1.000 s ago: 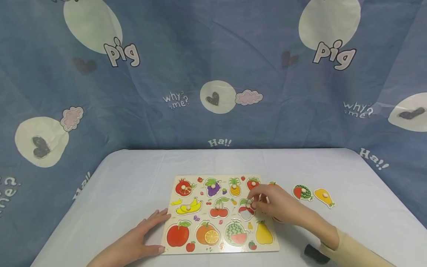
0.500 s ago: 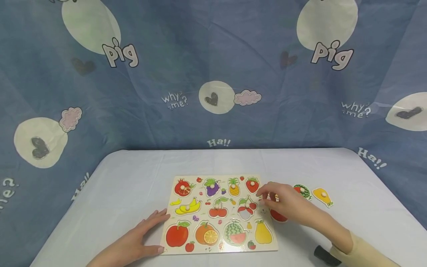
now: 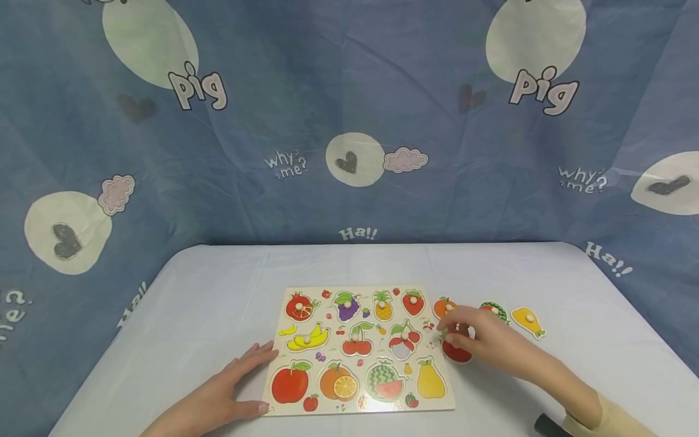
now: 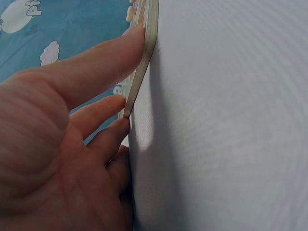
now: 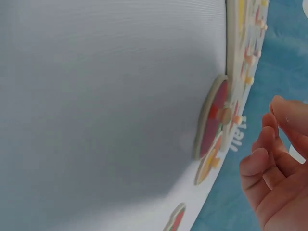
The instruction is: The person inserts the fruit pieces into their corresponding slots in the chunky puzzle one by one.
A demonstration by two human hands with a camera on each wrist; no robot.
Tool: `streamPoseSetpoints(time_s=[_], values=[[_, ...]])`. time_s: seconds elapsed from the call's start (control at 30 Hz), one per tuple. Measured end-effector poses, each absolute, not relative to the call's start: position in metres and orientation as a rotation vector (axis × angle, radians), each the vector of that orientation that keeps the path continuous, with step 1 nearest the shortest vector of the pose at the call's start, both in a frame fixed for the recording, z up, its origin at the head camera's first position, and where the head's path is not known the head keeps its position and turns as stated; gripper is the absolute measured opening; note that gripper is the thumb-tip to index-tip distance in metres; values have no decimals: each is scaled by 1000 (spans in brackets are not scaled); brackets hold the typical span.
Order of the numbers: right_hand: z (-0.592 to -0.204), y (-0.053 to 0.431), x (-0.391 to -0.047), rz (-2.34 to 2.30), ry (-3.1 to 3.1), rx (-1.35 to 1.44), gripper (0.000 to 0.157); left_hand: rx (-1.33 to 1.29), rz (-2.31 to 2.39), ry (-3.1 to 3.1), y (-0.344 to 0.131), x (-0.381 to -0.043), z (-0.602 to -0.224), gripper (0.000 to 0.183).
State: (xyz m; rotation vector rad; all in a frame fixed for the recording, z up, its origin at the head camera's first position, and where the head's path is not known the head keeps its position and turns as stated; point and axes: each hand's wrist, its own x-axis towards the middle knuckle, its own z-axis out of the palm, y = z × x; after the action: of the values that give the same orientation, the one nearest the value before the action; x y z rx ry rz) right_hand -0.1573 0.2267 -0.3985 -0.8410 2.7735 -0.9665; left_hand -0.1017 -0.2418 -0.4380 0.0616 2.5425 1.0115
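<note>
A wooden fruit knob puzzle board (image 3: 311, 290) lies on the white table. My left hand (image 3: 213, 391) rests at its left edge, and in the left wrist view the thumb and fingertips touch the board's side. My right hand (image 3: 491, 343) hovers right of the board with loosely bent fingers and nothing between them. Below its fingertips lies a round red fruit puzzle piece (image 3: 457, 353), partly hidden by the hand; its knob (image 5: 224, 115) stands free of the fingers. Just behind is an orange puzzle piece (image 3: 443, 305). A red-and-white fruit piece (image 3: 403, 347) sits in the board.
A watermelon puzzle piece (image 3: 494, 309) and a yellow pear piece (image 3: 527, 320) lie farther right on the table. Near the right sleeve is a black object (image 3: 550, 427). A blue printed cloth (image 3: 306, 206) hangs behind the table.
My right hand has left the red-and-white fruit piece in the board and moved right, over the round red piece. The orange piece has come into view. My left hand has stayed put.
</note>
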Motion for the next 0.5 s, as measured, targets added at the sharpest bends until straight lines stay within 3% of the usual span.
streamPoseSetpoints(time_s=[0.5], values=[[-411,241,-155,-916,2731,-766,17,44,989,2563,-240,-102,-437,91]])
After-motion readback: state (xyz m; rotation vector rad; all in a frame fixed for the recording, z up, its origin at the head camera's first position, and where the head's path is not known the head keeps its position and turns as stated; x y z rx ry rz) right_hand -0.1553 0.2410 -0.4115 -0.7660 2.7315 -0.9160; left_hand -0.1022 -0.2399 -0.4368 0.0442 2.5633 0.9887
